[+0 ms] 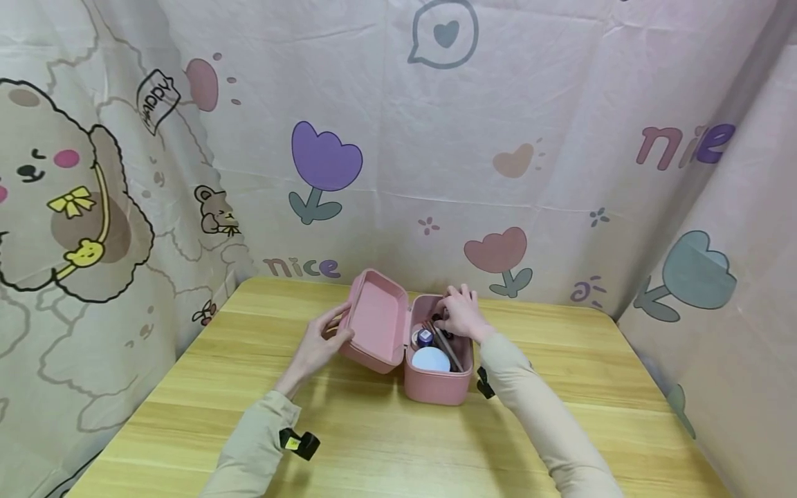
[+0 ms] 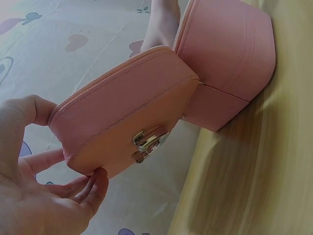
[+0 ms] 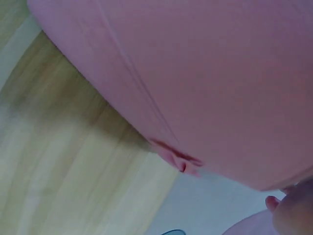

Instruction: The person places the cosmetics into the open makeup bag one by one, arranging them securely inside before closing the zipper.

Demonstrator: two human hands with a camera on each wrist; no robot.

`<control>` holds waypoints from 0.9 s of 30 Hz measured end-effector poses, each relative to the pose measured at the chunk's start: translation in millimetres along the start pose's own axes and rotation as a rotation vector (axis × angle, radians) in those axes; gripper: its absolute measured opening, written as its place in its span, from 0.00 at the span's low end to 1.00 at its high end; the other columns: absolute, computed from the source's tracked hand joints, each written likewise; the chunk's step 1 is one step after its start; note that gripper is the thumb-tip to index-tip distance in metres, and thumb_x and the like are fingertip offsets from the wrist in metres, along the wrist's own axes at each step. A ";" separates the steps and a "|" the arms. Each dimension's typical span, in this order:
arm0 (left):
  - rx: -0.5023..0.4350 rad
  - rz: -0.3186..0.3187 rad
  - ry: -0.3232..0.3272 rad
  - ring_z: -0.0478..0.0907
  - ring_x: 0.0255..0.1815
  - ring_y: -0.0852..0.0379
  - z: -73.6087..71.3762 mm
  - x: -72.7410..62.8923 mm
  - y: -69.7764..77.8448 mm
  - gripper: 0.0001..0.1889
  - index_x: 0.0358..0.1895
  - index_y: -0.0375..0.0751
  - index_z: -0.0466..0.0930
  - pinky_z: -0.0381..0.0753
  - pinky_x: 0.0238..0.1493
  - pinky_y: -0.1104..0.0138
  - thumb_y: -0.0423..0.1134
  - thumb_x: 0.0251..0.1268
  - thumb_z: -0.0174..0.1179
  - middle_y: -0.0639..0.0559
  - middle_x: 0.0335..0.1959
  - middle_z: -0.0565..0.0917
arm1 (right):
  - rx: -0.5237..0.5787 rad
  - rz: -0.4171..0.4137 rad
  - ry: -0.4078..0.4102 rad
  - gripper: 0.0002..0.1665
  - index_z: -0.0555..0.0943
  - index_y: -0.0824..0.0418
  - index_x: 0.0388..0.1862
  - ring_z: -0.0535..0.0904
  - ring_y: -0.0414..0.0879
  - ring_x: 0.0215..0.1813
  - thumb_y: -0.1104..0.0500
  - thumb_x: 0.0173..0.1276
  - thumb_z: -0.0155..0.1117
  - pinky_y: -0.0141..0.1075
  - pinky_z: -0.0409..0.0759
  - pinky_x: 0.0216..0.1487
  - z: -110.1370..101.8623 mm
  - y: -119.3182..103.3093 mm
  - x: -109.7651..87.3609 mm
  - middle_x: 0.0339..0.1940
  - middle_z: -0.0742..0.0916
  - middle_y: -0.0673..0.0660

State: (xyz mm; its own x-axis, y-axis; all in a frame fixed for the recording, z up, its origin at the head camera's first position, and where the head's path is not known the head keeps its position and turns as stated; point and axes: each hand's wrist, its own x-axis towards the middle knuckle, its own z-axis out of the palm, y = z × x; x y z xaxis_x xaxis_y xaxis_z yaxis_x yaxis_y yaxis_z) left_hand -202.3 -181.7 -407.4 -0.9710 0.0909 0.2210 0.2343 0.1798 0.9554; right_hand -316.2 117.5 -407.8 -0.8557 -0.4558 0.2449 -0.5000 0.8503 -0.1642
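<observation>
A pink cosmetic case (image 1: 436, 387) stands on the table with its lid (image 1: 378, 318) swung out to the left. My left hand (image 1: 317, 346) grips the lid's outer end; in the left wrist view the thumb (image 2: 41, 110) is at the zipper edge and fingertips are on the outer face, near a metal handle mount (image 2: 149, 142). My right hand (image 1: 463, 317) reaches into the far part of the case, by some dark items; whether it pinches one is hidden. Inside lie a white round item (image 1: 431, 360), a small purple-blue jar (image 1: 425, 337) and long slim sticks (image 1: 447, 349).
The case stands near the back of the wood-grain table (image 1: 373, 443). Behind and beside the table hangs a printed curtain (image 1: 386, 138). A black wrist device (image 1: 300, 443) sits on my left sleeve, and another dark device (image 1: 485, 382) is beside the right forearm.
</observation>
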 end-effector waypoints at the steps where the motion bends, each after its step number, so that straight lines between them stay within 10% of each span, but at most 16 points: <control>1: 0.000 0.000 -0.001 0.71 0.70 0.29 -0.1 0.0 0.1 0.32 0.75 0.31 0.62 0.82 0.64 0.63 0.27 0.68 0.57 0.25 0.73 0.66 | 0.030 0.011 0.009 0.10 0.89 0.57 0.35 0.67 0.57 0.52 0.56 0.55 0.77 0.50 0.63 0.50 -0.5 2.1 -1.1 0.44 0.83 0.58; 15: -0.007 0.003 -0.001 0.70 0.70 0.30 0.0 -0.4 0.0 0.32 0.75 0.32 0.61 0.81 0.61 0.71 0.27 0.68 0.56 0.26 0.74 0.65 | 0.379 0.220 0.140 0.17 0.90 0.62 0.40 0.61 0.61 0.57 0.54 0.53 0.77 0.59 0.59 0.61 5.3 30.7 -23.3 0.52 0.76 0.65; 27: -0.003 -0.001 -0.006 0.71 0.70 0.30 0.4 -0.9 0.5 0.32 0.75 0.32 0.61 0.82 0.61 0.70 0.27 0.68 0.56 0.26 0.74 0.65 | 0.417 0.251 0.109 0.16 0.90 0.60 0.41 0.61 0.62 0.61 0.54 0.54 0.76 0.61 0.58 0.64 6.0 34.5 -29.8 0.59 0.75 0.66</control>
State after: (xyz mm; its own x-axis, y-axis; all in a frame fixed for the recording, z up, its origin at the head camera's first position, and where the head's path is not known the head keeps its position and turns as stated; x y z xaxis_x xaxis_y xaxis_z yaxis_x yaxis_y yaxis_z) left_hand -201.3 -181.3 -407.2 -0.9709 0.0963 0.2192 0.2334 0.1765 0.9562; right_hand -308.8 158.9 -426.5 -0.9487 -0.2013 0.2437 -0.3101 0.7424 -0.5939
